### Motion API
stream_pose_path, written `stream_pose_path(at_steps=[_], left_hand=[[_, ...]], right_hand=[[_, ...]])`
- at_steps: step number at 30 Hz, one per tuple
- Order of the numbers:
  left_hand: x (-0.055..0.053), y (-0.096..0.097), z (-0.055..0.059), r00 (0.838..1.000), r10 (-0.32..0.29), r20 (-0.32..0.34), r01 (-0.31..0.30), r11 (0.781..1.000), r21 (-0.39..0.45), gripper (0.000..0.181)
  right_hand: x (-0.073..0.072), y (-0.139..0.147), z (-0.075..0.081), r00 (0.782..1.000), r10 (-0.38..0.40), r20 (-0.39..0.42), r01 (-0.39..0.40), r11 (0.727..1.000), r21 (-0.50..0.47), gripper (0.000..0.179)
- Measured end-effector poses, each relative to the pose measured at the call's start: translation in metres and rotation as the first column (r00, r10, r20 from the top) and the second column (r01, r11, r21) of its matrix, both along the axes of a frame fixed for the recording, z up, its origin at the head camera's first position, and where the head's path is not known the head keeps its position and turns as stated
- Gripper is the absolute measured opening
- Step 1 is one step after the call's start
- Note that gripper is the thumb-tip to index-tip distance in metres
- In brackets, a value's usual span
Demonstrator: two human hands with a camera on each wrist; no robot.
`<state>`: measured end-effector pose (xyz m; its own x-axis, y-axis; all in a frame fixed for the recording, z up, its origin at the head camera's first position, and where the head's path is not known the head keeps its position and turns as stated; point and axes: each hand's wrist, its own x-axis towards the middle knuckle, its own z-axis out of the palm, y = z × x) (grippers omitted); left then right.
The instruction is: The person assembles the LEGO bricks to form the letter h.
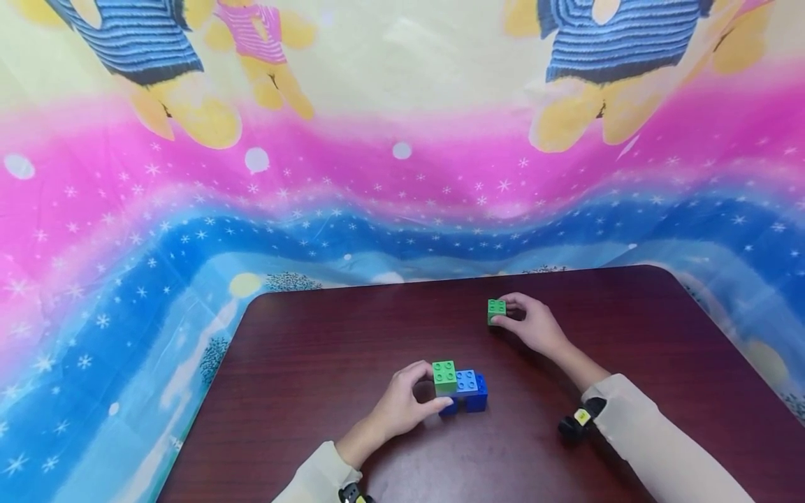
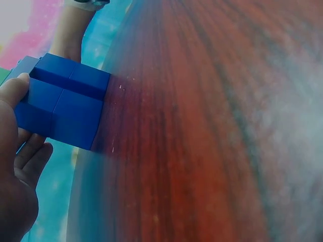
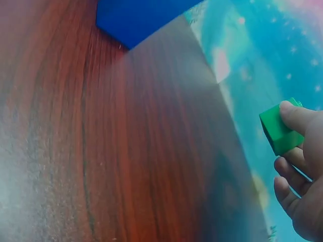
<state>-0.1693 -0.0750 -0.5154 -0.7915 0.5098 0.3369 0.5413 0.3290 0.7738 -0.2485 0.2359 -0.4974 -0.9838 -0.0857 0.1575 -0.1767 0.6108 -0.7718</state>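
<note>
Near the middle of the table stands a small structure of blue blocks point(image 1: 476, 395), with a lighter blue block point(image 1: 466, 381) on them and a light green block point(image 1: 444, 377) at the upper left. My left hand point(image 1: 402, 399) grips this structure at its left end, thumb in front and fingers behind. In the left wrist view the blue blocks point(image 2: 75, 111) show their smooth sides by the thumb. Farther back, my right hand point(image 1: 534, 325) pinches a single green block point(image 1: 497, 312) between thumb and fingers. The right wrist view shows that green block point(image 3: 280, 130) under the thumb.
The dark reddish-brown table point(image 1: 327, 335) has rounded far corners. Behind and beside it hangs a patterned curtain point(image 1: 402, 188) in blue, pink and cream. A black band with a yellow marked piece point(image 1: 583, 417) sits on the right wrist.
</note>
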Motion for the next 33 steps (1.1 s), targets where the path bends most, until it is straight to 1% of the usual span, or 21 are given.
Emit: stream_pose_path(at_steps=[7, 14, 17, 21, 29, 33], left_hand=[[-0.001, 0.0, 0.001, 1.0, -0.006, 0.0, 0.006, 1.0, -0.005, 0.028], [-0.001, 0.0, 0.0, 1.0, 0.003, -0.017, -0.003, 1.0, 0.003, 0.028], [-0.001, 0.0, -0.001, 1.0, 0.006, -0.01, -0.006, 1.0, 0.005, 0.028], [0.0, 0.0, -0.003, 1.0, 0.01, -0.007, -0.009, 1.0, 0.014, 0.029], [0.0, 0.0, -0.004, 0.999, 0.014, -0.029, -0.014, 1.0, 0.018, 0.029], [0.0, 0.0, -0.004, 1.0, 0.013, -0.016, -0.012, 1.0, 0.022, 0.029]], right_hand=[[0.016, -0.002, 0.021, 0.999, 0.035, -0.039, -0.035, 0.999, -0.003, 0.044], [0.03, -0.008, 0.035, 0.996, 0.051, -0.069, -0.053, 0.998, -0.023, 0.04], [0.036, -0.013, 0.041, 0.994, 0.068, -0.082, -0.072, 0.997, -0.042, 0.039], [0.044, -0.021, 0.048, 0.99, 0.097, -0.105, -0.104, 0.993, -0.061, 0.038], [0.06, -0.039, 0.063, 0.977, 0.154, -0.148, -0.168, 0.981, -0.095, 0.036], [0.068, -0.051, 0.07, 0.969, 0.188, -0.163, -0.209, 0.971, -0.12, 0.035]])
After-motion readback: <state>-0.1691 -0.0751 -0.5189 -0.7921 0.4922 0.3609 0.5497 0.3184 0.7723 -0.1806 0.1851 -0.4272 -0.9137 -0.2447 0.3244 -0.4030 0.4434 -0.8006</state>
